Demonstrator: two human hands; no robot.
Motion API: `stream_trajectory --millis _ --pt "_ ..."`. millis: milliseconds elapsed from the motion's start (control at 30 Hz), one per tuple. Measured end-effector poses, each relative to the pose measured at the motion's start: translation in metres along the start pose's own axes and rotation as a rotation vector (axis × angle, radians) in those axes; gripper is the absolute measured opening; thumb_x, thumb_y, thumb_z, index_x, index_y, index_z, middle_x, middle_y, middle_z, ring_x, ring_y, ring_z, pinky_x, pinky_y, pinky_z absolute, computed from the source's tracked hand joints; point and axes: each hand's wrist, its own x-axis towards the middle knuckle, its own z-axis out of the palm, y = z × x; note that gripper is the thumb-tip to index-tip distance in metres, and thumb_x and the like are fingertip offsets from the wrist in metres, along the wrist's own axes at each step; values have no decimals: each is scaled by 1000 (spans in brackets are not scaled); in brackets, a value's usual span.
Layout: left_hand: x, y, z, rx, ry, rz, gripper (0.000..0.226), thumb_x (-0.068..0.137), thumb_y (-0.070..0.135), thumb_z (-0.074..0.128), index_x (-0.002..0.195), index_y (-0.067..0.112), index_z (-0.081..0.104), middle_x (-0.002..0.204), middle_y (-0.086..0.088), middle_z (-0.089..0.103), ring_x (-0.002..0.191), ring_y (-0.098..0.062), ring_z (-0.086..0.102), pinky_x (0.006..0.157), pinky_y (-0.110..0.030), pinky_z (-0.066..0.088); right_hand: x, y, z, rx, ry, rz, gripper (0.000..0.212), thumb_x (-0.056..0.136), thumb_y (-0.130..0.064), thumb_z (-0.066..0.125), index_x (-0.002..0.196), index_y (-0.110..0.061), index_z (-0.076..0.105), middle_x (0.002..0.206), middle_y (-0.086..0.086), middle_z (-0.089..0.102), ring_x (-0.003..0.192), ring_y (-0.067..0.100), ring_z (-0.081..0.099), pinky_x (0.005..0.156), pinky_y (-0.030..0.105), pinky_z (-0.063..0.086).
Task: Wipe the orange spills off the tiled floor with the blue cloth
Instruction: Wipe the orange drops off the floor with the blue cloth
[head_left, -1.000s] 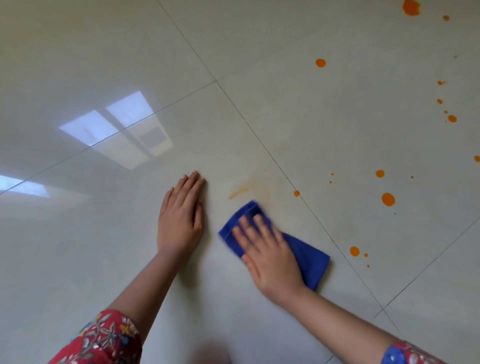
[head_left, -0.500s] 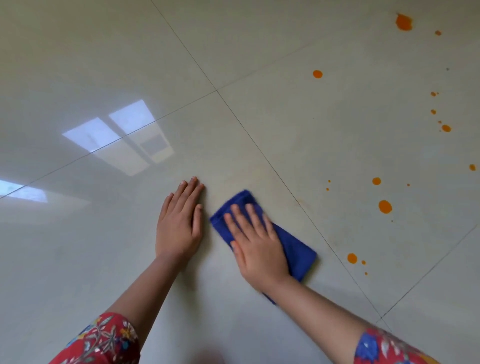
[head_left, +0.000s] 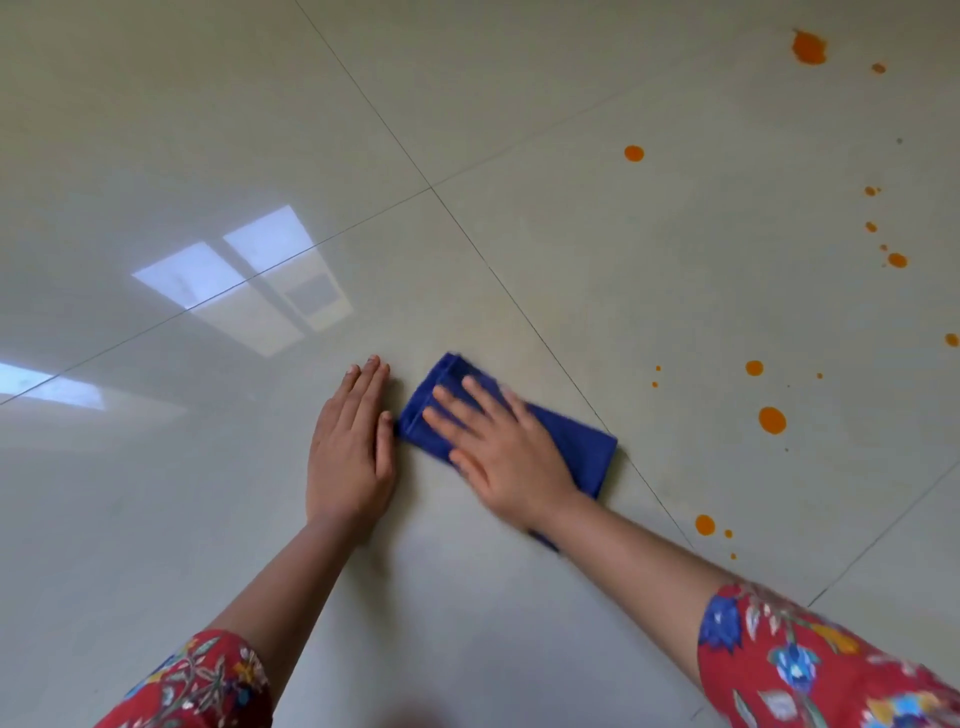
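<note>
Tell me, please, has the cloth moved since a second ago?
Yes. The cloth slid left under the right hand, closing the gap to the planted left hand.

view: single head-worn wide-angle camera | position: above the glossy pale-beige tiled floor (head_left: 571, 260) | facing: forward and steeply downward | range: close, both of the person's forearms (head_left: 291, 587) enter from the bottom edge

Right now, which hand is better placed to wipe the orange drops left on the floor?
The right hand. It presses flat on the blue cloth, and the nearest orange drops lie on its side of the cloth. The left hand rests flat on bare floor, holding nothing, farther from them.
</note>
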Motion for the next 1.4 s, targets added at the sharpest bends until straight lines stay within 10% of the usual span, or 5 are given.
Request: stream_trajectory --millis 167,333,567,833,1400 --pt "0 -1 1 -26 28 -48 54 98 28 25 151 19 32 157 9 26 147 -7 17 121 -31 12 68 49 -13 11 119 790 55 100 -40 18 153 -30 22 162 -5 19 149 34 11 118 51 11" --pt "0 -5 0 -114 98 -45 52 99 26 27 147 11 39 154 4 33 145 -14 26 119 -25 16 14 16 -2 -5 -71 -318 51 100 -37 31 151 -30 31 159 -6 28 149 26 17 120 42 12" --pt "2 -4 0 -93 85 -66 52 98 24 27 149 15 36 156 5 31 146 -11 23 120 -33 17 84 91 -24 -13 85 513 56 98 -38 18 152 -28 27 161 -5 23 149 27 17 118 48 18" --pt "3 -7 2 -73 66 -70 52 98 24 27 149 13 35 156 3 31 146 -12 23 120 -28 15 9 -11 -1 78 -46 -71 52 99 -39 33 150 -32 31 160 -8 24 149 23 16 120 44 14" --pt "2 -6 5 11 52 -91 58 97 31 21 153 13 26 159 3 23 149 -11 15 121 -31 12 97 54 -10 28 70 430 51 100 -41 28 151 -38 27 161 -11 20 149 24 14 116 49 11"
